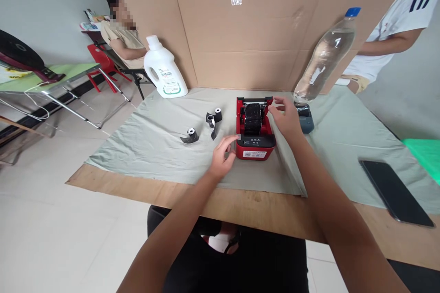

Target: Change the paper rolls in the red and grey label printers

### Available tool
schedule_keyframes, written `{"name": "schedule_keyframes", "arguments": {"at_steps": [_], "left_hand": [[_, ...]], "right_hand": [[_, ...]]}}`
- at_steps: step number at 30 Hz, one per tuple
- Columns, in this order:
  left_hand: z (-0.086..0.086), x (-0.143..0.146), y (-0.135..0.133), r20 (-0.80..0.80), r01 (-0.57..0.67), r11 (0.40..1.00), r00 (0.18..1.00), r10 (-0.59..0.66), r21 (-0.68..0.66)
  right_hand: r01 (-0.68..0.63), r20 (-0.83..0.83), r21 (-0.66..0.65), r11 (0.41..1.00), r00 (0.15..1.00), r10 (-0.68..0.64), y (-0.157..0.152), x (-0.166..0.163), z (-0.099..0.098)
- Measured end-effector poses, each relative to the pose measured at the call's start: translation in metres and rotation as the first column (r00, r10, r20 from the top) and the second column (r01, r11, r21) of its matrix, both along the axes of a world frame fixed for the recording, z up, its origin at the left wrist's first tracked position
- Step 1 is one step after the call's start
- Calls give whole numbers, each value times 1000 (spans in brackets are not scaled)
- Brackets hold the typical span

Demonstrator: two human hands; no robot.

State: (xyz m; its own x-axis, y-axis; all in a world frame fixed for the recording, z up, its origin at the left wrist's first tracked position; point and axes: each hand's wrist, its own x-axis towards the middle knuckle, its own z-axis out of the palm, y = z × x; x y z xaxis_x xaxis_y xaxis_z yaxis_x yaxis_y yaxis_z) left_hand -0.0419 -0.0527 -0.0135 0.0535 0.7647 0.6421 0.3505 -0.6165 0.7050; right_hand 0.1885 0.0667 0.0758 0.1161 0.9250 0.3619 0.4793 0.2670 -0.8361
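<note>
Steadying the open label printer, centre frame

Item: red label printer (255, 139), lid up, black roll (253, 118) seated in its bay, on the grey cloth (144, 146).
My left hand (223, 155): half curled, fingertips against the front left corner, gripping nothing.
My right hand (287, 116): open, fingers spread along the bay's right edge.
Handling, as I judge it: brace both sides evenly and keep my fingers off the roll.
</note>
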Motion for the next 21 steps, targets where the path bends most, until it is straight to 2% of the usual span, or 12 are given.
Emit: {"name": "schedule_keyframes", "arguments": {"at_steps": [2,3,5,7,9,12,14,17,21], "left_hand": [[-2,0,0,-5,-2,1000,1000,2,9],[-3,0,0,-11,0,1000,1000,0,14],[-4,0,0,-27,13,1000,1000,-12,16],[-3,0,0,-65,35,999,997,-36,-10],[0,0,0,-121,53,997,991,-59,-57],[8,2,0,-237,70,993,967,-91,-95],[13,4,-1,-304,78,995,948,-91,-55],[17,6,-3,-344,72,997,937,-56,34],[19,9,-4,-390,74,996,919,-48,54]], "right_hand": [[59,69,57,997,996,-63,-14,-4,7],[22,106,21,1000,994,-24,-22,-5,12],[-130,181,-160,979,971,159,-35,-8,24],[-239,221,-331,913,921,322,-44,-10,36],[-281,214,-412,867,895,392,-48,-9,44],[-317,132,-474,822,897,422,-46,-6,49],[-342,98,-504,793,890,446,-44,-5,50],[-362,138,-531,766,855,500,-44,-6,51],[-387,182,-530,755,817,547,-45,-6,55]]}}
